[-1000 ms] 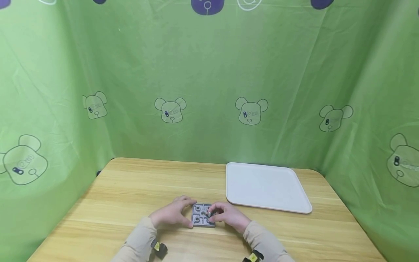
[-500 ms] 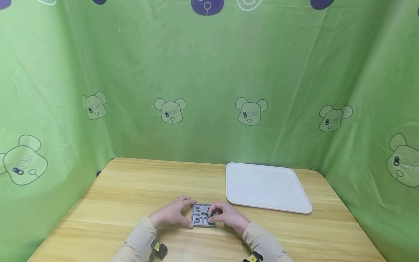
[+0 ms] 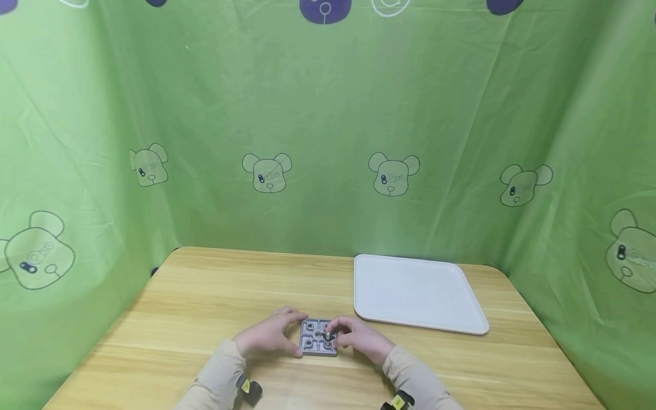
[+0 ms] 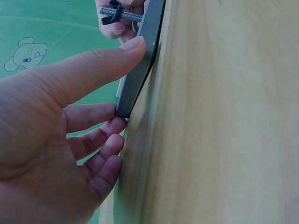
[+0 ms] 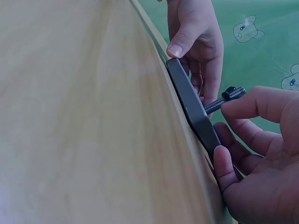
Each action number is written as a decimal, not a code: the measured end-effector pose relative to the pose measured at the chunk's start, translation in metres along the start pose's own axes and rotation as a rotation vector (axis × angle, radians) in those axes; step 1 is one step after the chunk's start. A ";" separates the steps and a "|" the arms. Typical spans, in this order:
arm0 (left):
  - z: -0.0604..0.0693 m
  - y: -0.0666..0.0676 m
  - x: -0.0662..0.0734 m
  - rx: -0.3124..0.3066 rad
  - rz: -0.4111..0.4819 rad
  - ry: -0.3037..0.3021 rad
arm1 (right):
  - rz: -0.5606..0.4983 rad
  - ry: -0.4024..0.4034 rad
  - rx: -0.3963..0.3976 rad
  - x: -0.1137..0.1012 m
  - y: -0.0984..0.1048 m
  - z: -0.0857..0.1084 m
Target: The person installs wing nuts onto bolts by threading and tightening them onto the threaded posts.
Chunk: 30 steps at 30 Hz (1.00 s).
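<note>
A square grey plate (image 3: 314,348) with moulded recesses lies on the table. Its left edge is gripped by my left hand (image 3: 269,335), thumb on the near corner and fingers at the far one. From the plate rises a threaded bolt (image 5: 215,106), which carries a black wing nut (image 4: 112,13) close to its free end. My right hand (image 3: 364,339) is at the plate's right side. Its index finger curls against the nut and bolt, while the thumb (image 5: 224,163) lies apart from the nut, against the plate's edge. The right side of the plate is partly hidden by this hand.
A white tray (image 3: 420,327) lies behind and to the right of the hands. Beneath everything is a wood-grain table (image 3: 205,285), closed in by green cloth walls (image 3: 328,222) at the back and sides.
The right thumb has drawn back from the wing nut, and the nut's wings have turned slightly. Left hand and plate stay where they were.
</note>
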<state>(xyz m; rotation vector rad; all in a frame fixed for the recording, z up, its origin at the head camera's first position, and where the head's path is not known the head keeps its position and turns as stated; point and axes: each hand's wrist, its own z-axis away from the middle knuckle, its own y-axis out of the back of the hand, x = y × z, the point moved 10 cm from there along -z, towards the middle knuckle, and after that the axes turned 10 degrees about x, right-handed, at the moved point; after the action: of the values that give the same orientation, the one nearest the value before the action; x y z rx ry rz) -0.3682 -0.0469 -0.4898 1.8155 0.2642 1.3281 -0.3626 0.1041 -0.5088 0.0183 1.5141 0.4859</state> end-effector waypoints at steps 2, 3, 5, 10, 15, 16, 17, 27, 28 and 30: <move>0.000 0.000 0.000 -0.001 -0.001 0.003 | 0.006 -0.003 0.002 0.001 0.001 0.000; 0.000 0.000 0.000 -0.001 -0.001 0.004 | 0.009 -0.001 0.003 0.001 0.001 0.000; 0.000 0.000 -0.001 -0.002 -0.003 0.005 | 0.009 -0.001 0.002 0.000 0.002 0.001; 0.000 0.000 0.000 -0.001 -0.006 -0.001 | 0.005 0.004 -0.006 -0.002 0.002 0.002; -0.001 0.000 0.000 -0.001 -0.011 -0.008 | 0.006 0.003 -0.008 -0.001 0.002 0.002; -0.001 0.000 0.000 -0.001 -0.014 -0.010 | 0.007 0.001 -0.006 0.000 0.002 0.002; -0.001 0.000 0.000 -0.001 -0.018 -0.012 | 0.006 0.001 -0.004 0.000 0.002 0.002; 0.000 0.000 0.001 -0.002 -0.013 -0.010 | -0.025 0.003 -0.013 -0.003 0.001 0.002; 0.000 0.000 0.001 -0.002 -0.013 -0.008 | -0.022 0.003 -0.011 -0.003 0.001 0.002; 0.000 0.000 0.001 -0.003 -0.012 -0.004 | -0.013 0.006 -0.005 -0.004 0.001 0.002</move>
<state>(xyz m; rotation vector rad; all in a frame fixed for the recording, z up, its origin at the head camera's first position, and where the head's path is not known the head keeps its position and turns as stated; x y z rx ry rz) -0.3676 -0.0467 -0.4891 1.8112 0.2700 1.3161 -0.3611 0.1044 -0.5050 0.0030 1.5176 0.4796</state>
